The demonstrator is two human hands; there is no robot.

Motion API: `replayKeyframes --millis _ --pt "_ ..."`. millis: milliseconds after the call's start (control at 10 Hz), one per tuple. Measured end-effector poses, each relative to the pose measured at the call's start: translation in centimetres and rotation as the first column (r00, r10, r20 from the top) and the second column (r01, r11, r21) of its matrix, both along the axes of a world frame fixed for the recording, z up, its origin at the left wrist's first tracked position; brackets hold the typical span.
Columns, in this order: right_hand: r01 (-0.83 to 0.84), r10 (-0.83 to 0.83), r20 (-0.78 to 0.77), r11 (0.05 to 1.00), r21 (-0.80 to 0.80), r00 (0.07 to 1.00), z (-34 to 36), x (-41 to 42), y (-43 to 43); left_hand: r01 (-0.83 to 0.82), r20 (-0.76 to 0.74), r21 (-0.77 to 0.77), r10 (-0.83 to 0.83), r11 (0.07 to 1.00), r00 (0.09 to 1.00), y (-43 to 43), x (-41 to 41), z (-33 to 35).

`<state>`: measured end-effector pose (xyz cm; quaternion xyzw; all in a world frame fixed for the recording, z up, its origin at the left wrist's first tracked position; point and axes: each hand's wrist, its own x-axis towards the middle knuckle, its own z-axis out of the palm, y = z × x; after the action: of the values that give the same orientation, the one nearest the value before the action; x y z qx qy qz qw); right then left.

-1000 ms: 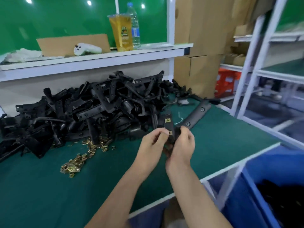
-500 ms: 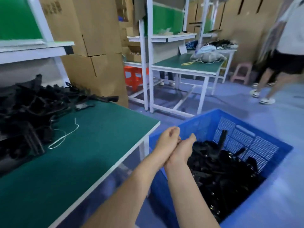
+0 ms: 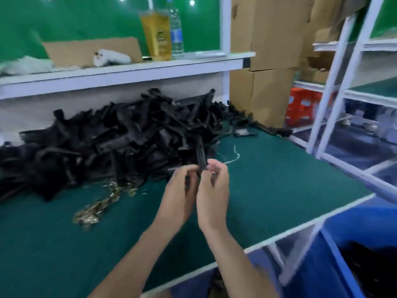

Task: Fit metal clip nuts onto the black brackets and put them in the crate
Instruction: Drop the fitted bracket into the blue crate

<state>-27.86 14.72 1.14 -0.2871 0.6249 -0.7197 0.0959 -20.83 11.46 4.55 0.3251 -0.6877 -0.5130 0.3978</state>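
- Left hand point(image 3: 179, 190): centre of the frame, above the green table top point(image 3: 279, 183); fingers curled round the lower part of a black bracket point(image 3: 202, 160).
- Right hand point(image 3: 212, 188): just beside the left hand and touching it at the palm; thumb and fingertips pinch the same bracket near its middle. Motion blur hides whether a clip nut sits between the fingers.
- Black bracket: held upright between the two hands, its upper end rising above the fingertips in front of the heap.
- Heap of black brackets point(image 3: 111, 143): fills the left and middle of the frame, lying on the table against the white back panel.
- Clip nuts point(image 3: 96, 208): a loose brass-coloured scatter on the table, left of the hands, at the front edge of the heap.
- Blue crate point(image 3: 335, 269): lower right corner, below the table edge, with dark parts inside.
- White string point(image 3: 234, 157): on the table, just right of the hands.
- Shelf point(image 3: 129, 72): upper left, bearing a yellow drink cup point(image 3: 156, 35), a water bottle point(image 3: 176, 29) and a cardboard sheet point(image 3: 86, 51).
- Cardboard boxes point(image 3: 264, 61): stacked at upper centre right.
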Motion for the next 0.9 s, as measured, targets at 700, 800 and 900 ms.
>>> replayKeyframes --millis 700,800,900 --pt "0.224 0.425 -0.762 0.783 0.581 0.489 -1.2 11.5 -18.3 -0.088 0.669 -0.617 0.58 0.782 0.465 -16.9 17.5 -7.0" --pt "0.171 0.5 -0.663 0.712 0.681 0.557 -0.5 12.1 -20.6 -0.086 0.651 -0.62 0.572 0.78 0.499 -16.9 17.8 -6.8" --pt "0.075 0.508 -0.552 0.687 0.722 0.661 0.5 12.3 -21.6 -0.118 0.606 -0.623 0.573 0.773 0.551 -16.9 18.3 -6.6"
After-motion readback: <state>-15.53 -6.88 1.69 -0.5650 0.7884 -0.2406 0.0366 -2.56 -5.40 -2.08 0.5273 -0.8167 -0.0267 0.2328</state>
